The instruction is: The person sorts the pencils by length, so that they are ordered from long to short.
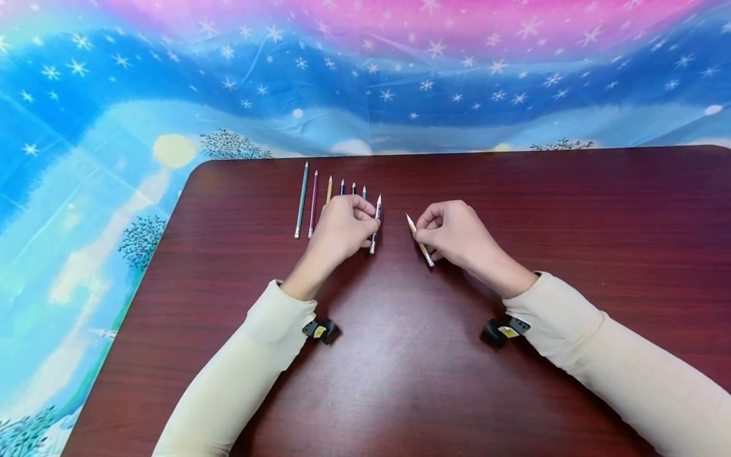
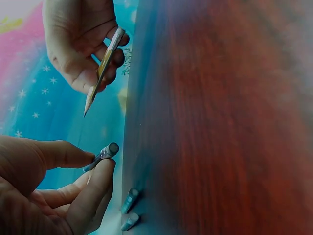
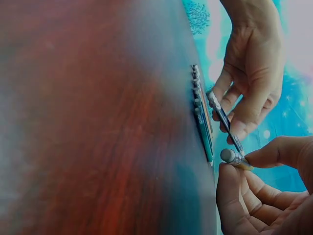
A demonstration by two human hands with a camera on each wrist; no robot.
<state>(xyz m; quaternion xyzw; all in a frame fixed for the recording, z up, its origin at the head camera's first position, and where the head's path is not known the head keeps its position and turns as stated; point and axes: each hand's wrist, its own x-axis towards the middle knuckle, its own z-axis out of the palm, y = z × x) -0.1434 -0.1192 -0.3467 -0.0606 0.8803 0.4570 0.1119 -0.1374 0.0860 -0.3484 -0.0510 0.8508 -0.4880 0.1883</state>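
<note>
My left hand [image 1: 342,225] pinches a dark pencil [image 1: 374,241] between thumb and fingers, its sharpened tip pointing away from me and its eraser end toward me. To the right, my right hand [image 1: 454,230] pinches a yellow pencil [image 1: 424,249], tilted with its tip toward the far left. A gap separates the two pencils in the head view. Beside and partly behind my left hand lies a row of pencils, tips away from me: a teal pencil [image 1: 301,203], a maroon pencil [image 1: 313,200], a yellow one [image 1: 329,187] and several others whose lower parts the hand hides.
The dark red wooden table [image 1: 411,381] has its far edge just past the pencil row. Behind and left of it hangs a blue and pink snowflake cloth [image 1: 342,76]. A small black camera [image 1: 322,331] sits at my left wrist, another camera [image 1: 504,331] at the right.
</note>
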